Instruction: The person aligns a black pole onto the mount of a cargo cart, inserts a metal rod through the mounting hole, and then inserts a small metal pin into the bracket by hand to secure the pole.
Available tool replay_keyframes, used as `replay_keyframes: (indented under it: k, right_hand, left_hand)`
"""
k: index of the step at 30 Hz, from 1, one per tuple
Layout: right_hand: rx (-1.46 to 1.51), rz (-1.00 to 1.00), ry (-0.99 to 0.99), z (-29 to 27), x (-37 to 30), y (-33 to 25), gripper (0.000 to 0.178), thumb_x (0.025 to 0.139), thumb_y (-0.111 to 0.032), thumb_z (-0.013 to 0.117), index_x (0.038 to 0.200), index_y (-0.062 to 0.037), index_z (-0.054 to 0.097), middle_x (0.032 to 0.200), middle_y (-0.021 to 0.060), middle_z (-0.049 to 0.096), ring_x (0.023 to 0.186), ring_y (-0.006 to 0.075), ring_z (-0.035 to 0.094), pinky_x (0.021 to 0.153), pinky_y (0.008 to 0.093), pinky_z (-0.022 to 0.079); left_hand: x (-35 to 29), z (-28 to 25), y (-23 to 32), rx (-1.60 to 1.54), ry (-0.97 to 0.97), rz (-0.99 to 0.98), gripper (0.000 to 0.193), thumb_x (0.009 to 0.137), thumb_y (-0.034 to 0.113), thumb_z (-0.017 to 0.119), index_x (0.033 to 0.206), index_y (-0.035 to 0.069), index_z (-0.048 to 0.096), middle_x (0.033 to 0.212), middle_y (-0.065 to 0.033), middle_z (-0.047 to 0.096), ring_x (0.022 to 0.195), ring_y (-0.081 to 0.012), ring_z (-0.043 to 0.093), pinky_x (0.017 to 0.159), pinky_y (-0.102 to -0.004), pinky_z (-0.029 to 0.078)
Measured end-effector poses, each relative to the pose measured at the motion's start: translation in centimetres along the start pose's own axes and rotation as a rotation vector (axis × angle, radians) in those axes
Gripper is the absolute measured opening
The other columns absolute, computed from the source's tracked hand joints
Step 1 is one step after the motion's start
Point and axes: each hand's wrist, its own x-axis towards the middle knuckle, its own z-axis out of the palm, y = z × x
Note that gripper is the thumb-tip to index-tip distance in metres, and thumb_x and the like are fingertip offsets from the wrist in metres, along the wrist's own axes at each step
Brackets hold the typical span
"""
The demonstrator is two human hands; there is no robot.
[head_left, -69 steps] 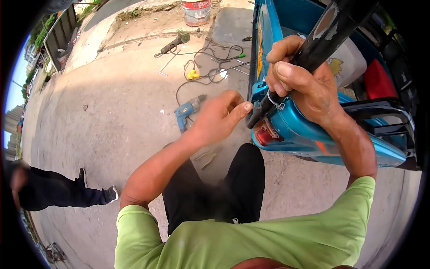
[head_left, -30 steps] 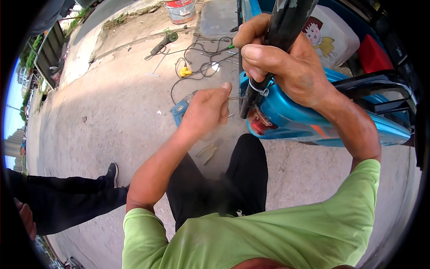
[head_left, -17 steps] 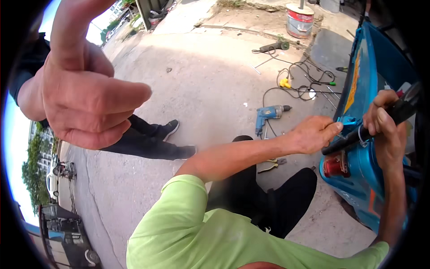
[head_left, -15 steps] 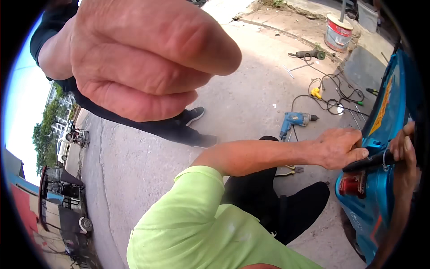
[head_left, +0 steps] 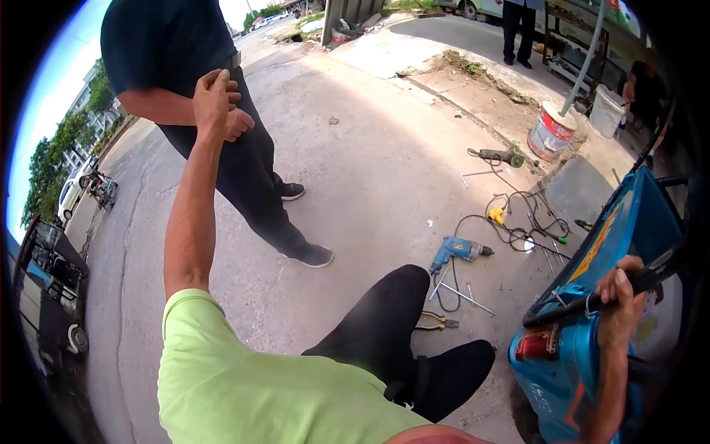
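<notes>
My left arm is stretched out to the far left. My left hand [head_left: 212, 102] is closed with its fingertips together, right beside the hand [head_left: 237, 124] of a person in dark clothes. Whatever its fingers may hold is hidden, and I cannot tell whether the two hands touch. At the right, my right hand [head_left: 620, 294] is wrapped round a thick black bar [head_left: 566, 312] that runs across the blue vehicle body [head_left: 560, 376]. Just below the bar sits a red tail light [head_left: 538, 343].
On the concrete lie a blue power drill [head_left: 460, 251], pliers [head_left: 436, 321], metal rods [head_left: 467, 297], tangled cable with a yellow plug [head_left: 496, 215] and an angle grinder [head_left: 501, 157]. A red-and-white bucket [head_left: 552, 132] with a pole stands farther back. Parked vehicles [head_left: 52, 274] line the left.
My left hand has left the black bar and swung far left toward the other person. That person's fist, formerly close before me, has drawn back and down. My right hand remains on the bar.
</notes>
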Motion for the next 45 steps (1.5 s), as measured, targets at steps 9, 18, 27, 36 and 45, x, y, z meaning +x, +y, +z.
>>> replay_keyframes:
  k: [9, 18, 27, 36, 45]
  right_hand:
    - [-0.028, 0.002, 0.052, 0.7, 0.9, 0.8, 0.017, 0.096, -0.016, 0.061, 0.109, -0.0067, 0.055, 0.073, -0.0019, 0.044, 0.065, 0.0078, 0.047, 0.067, 0.0249, 0.040]
    - [-0.094, -0.043, 0.024, 0.7, 0.7, 1.0, 0.017, 0.099, -0.019, 0.060, 0.110, -0.0070, 0.056, 0.073, -0.0032, 0.041, 0.065, 0.0064, 0.043, 0.067, 0.0237, 0.038]
    - [-0.118, -0.047, 0.039, 0.5, 0.6, 1.0, 0.019, 0.100, -0.020, 0.060, 0.113, -0.0064, 0.056, 0.073, -0.0031, 0.041, 0.067, 0.0071, 0.045, 0.067, 0.0235, 0.039]
    - [-0.067, -0.029, 0.028, 0.3, 0.5, 1.1, 0.020, 0.099, -0.022, 0.060, 0.113, -0.0069, 0.057, 0.072, -0.0032, 0.040, 0.068, 0.0078, 0.046, 0.066, 0.0234, 0.038]
    - [-0.154, -0.052, 0.078, -0.6, 0.0, 0.6, 0.019, 0.102, -0.021, 0.059, 0.116, -0.0075, 0.057, 0.072, -0.0037, 0.039, 0.067, 0.0071, 0.044, 0.067, 0.0239, 0.039]
  left_hand:
    - [-38.6, 8.4, -26.4, 0.124, -0.643, -0.865, 0.040, 0.098, 0.039, 0.064, 0.114, 0.003, 0.063, 0.092, -0.0095, 0.069, 0.081, -0.0199, 0.068, 0.060, -0.0353, 0.052]
    - [-47.9, 11.3, -19.5, 0.595, -0.955, -0.190, 0.046, 0.097, 0.042, 0.060, 0.118, 0.001, 0.063, 0.118, -0.0249, 0.062, 0.116, -0.0422, 0.057, 0.099, -0.0513, 0.047]
    - [-49.6, 12.6, -19.4, 0.578, -0.905, -0.103, 0.044, 0.099, 0.042, 0.059, 0.117, 0.003, 0.064, 0.116, -0.0232, 0.063, 0.114, -0.0412, 0.058, 0.099, -0.0492, 0.047]
    - [-48.8, 11.7, -19.5, 0.544, -0.823, -0.150, 0.037, 0.095, 0.038, 0.065, 0.101, 0.002, 0.066, 0.104, -0.0234, 0.064, 0.105, -0.0422, 0.061, 0.092, -0.0493, 0.050]
    - [-44.8, 10.5, -21.8, 0.433, -1.194, -0.272, 0.062, 0.093, 0.037, 0.069, 0.142, 0.004, 0.049, 0.117, -0.0234, 0.067, 0.109, -0.0382, 0.065, 0.094, -0.0463, 0.050]
